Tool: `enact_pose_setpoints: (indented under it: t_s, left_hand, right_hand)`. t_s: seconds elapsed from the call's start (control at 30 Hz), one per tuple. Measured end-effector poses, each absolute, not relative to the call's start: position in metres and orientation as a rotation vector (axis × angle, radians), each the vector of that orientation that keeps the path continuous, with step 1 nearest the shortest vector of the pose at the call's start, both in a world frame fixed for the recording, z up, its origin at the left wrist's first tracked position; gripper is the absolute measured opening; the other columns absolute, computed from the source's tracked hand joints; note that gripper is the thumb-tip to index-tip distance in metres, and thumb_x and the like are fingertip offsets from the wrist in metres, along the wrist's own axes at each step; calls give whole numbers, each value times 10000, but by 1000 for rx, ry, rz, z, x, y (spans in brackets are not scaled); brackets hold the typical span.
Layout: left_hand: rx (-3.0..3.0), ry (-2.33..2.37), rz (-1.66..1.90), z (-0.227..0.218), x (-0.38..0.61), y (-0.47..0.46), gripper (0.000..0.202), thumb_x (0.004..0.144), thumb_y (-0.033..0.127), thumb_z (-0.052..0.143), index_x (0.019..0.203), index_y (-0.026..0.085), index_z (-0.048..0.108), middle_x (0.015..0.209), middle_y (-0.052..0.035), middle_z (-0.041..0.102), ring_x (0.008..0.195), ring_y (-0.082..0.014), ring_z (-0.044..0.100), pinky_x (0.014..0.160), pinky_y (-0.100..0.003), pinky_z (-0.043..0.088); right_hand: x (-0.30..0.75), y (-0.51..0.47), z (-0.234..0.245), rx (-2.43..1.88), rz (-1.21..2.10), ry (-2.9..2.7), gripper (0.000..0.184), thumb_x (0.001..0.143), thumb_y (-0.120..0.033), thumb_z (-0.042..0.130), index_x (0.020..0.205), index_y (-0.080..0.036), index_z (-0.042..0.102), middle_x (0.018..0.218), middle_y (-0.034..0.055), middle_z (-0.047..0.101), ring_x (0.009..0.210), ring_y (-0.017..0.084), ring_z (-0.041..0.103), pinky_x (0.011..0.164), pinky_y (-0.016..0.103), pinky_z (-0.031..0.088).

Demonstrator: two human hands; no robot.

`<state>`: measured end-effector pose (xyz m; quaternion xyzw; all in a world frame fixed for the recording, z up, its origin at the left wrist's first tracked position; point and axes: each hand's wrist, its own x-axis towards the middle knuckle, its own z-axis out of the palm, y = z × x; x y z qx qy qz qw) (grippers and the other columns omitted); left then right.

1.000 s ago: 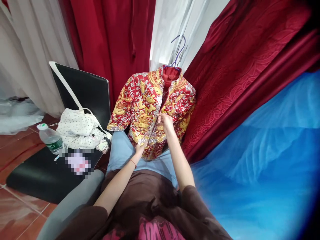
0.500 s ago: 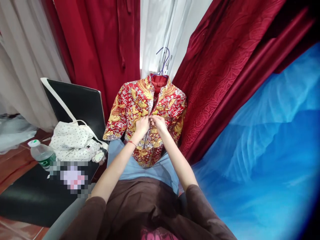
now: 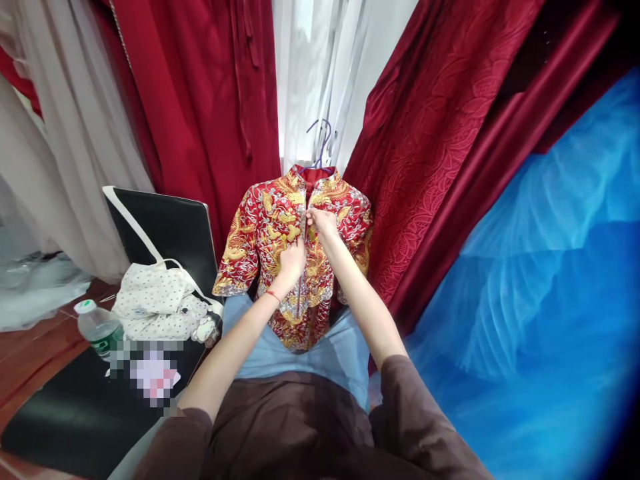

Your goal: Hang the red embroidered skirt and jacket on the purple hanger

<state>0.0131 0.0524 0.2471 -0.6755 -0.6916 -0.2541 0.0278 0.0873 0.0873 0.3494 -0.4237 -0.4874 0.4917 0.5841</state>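
Nearest the camera, brown sleeves (image 3: 415,413) and a lap in light blue trousers (image 3: 310,353) fill the bottom of the view. Just beyond, the left hand (image 3: 293,259) rests on the front of a red jacket embroidered in gold and silver (image 3: 260,233), its fingers curled shut and pinching the cloth beside the front opening at mid-chest. Slightly higher, the right hand (image 3: 323,220) grips the opening just below the collar, thumb and forefinger closed on the cloth. The jacket stands upright, its hem on the person's knees, hung on a purple wire hanger (image 3: 320,141). To the left, a black padded chair (image 3: 165,223) carries a white dotted cloth bag (image 3: 155,300), with a clear plastic water bottle (image 3: 97,327) beside it. Behind hang dark red curtains (image 3: 200,100) and a white sheer curtain (image 3: 320,60); blue tulle (image 3: 540,300) spreads at the right.
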Motion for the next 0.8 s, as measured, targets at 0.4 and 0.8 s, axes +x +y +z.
enact_pose_setpoints:
  t_s: [0.4, 0.8]
  left_hand:
    - [-2218, -2019, -649, 241, 5, 41, 375, 1025, 311, 345, 1184, 106, 615, 1020, -177, 723, 940, -285, 719, 776, -375, 540]
    - [-2112, -1564, -1095, 363, -87, 132, 673, 824, 657, 633, 1233, 127, 561, 1259, -204, 621, 1214, -363, 549, 1091, -494, 353]
  right_hand:
    - [111, 92, 357, -888, 1111, -1293, 276, 847, -56, 543, 592, -151, 587, 508, -50, 560, 344, 26, 428, 381, 163, 304]
    - [108, 110, 329, -891, 1101, -1548, 150, 879, -190, 609, 748, -152, 671, 532, -40, 625, 368, 58, 497, 418, 177, 382]
